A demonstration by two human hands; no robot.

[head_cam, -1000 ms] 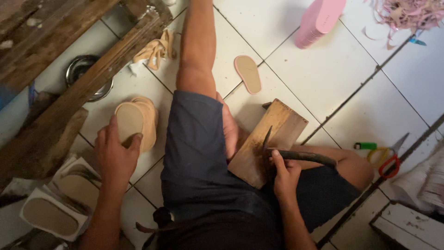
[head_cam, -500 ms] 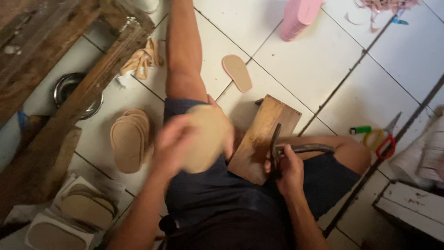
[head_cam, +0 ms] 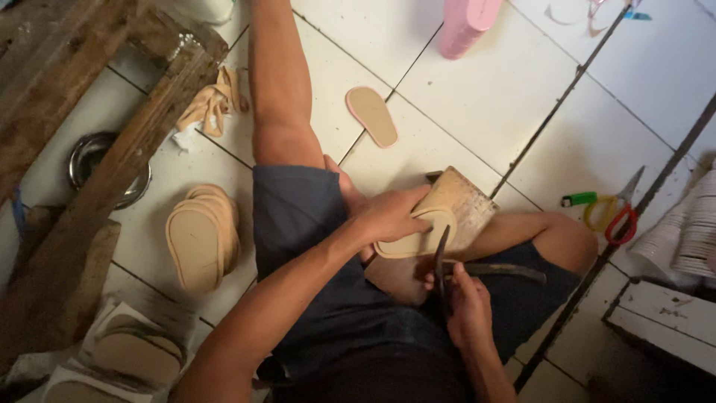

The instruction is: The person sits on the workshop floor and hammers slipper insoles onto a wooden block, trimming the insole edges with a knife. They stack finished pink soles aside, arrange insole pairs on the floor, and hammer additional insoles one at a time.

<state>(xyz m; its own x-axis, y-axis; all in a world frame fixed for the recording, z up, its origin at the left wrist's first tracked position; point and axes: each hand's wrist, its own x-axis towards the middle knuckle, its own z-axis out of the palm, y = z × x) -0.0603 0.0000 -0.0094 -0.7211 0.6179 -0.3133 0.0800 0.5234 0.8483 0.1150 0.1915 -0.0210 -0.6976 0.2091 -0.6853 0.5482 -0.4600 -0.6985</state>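
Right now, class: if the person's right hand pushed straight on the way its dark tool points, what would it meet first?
The right hand aims its dark tool up at the tan sole on the wooden block; probably the sole's near edge first, though depth is unclear.

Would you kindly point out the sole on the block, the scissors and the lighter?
sole [head_cam: 409, 240], head view, on its flat top face.
scissors [head_cam: 616, 213], head view, on the handle loops.
lighter [head_cam: 578, 199], head view, on its green body.

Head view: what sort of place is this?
Probably a small footwear workshop on a tiled floor: a stack of soles nearby, a sole held on a wooden block, scissors at hand.
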